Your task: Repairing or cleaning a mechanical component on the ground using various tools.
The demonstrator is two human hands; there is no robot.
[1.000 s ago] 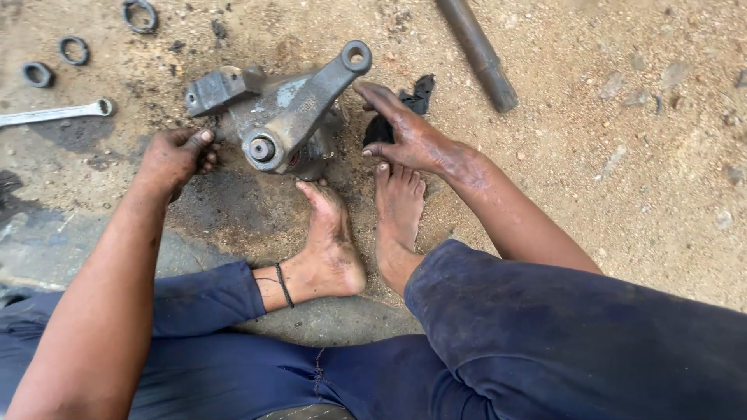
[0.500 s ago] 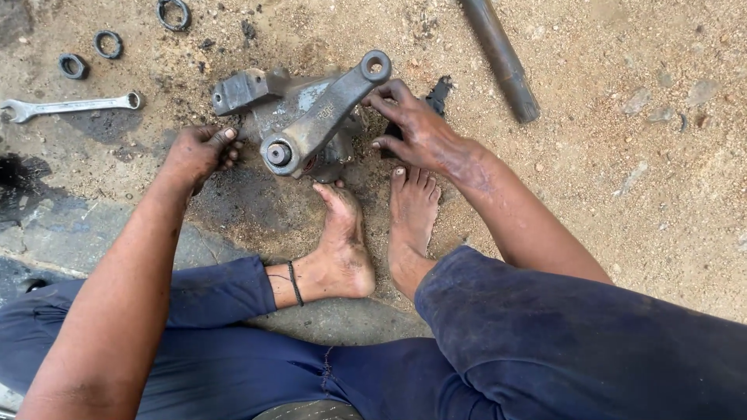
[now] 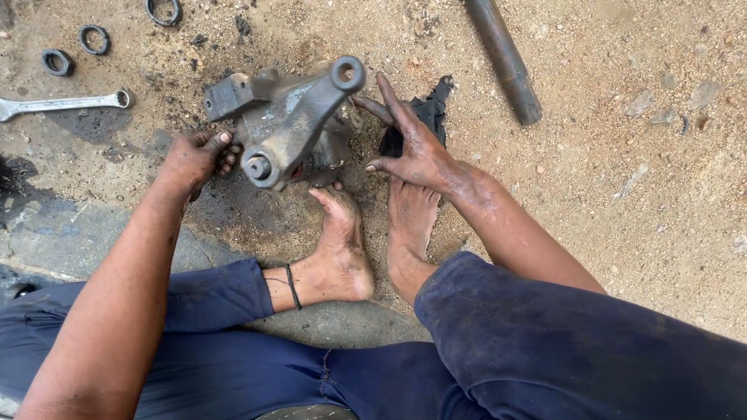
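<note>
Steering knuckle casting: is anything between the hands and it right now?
Nothing visible. The left hand already touches the steering knuckle casting at its left side, and the right hand has fingertips at its right edge. A black rag lies behind the right hand, not between.

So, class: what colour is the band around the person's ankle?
Black; the ankle band shows best in the head view.

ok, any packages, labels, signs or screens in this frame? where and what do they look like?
None in view: only bare things on the dirt.
Grey metal casting: between the left hand and right hand.
Silver wrench: far left.
Dark rings: top left.
Grey rod: top right.
</note>
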